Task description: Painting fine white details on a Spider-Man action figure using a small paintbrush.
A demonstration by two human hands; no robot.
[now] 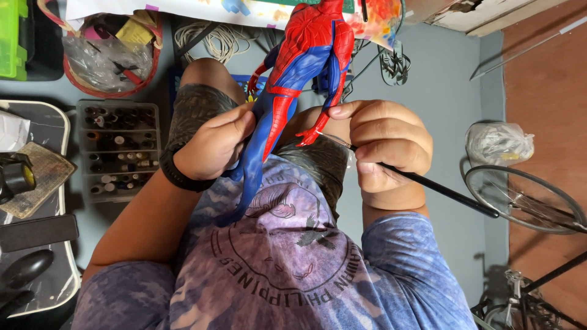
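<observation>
The person sits with a red and blue action figure (298,79) held over the lap, above the knees. The left hand (214,146), a dark watch band (178,174) on its wrist, is closed around the figure's blue legs, thumb pressed against the thigh. The right hand (382,143) is curled shut in a pen grip on a thin black paintbrush (428,183), whose pale tip meets the figure's small red hand (307,135) just beside the person's thumb.

Judged from these surfaces, the figure looks largely coloured: torso, arms and legs all carry full red and blue with dark web lining. The brush is at the red hand, so fine work there appears to be in hand; whether other spots remain unfinished cannot be told, since only the figure's back shows.

The figure's long axis runs from near left to far right, head end pointing away from the person and slightly right, feet toward the purple patterned shirt (287,256). The brush lies crosswise to it, handle trailing out to the near right.

On the floor to the left stands a clear organiser box of small paint pots (119,150), with a red-rimmed basket (110,55) farther off. A bicycle wheel (526,198) lies at the right.
</observation>
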